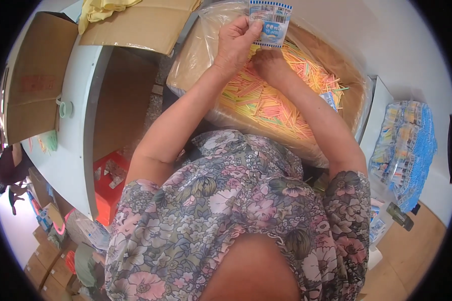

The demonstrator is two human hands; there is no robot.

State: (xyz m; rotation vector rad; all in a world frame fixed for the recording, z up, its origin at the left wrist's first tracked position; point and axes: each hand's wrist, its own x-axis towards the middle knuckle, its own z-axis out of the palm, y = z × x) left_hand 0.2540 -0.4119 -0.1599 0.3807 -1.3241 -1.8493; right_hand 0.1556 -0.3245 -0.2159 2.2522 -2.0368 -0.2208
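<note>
My left hand pinches a small flat packet, blue and white with striped edges, between thumb and fingers above the far side of a carton. Just below the packet, my right hand reaches down among thin sticks in pink, yellow, orange and green. Its fingers are mostly hidden, so whether they grip any sticks cannot be made out. The sticks lie heaped in the large cardboard box, which has a clear plastic liner. Another blue and white packet rests on the sticks, partly behind my right forearm.
To the right, a clear bag holds many blue packets, with a dark green object below it. On the left is a white table bearing an open carton and a cardboard sheet. Below stands a red crate.
</note>
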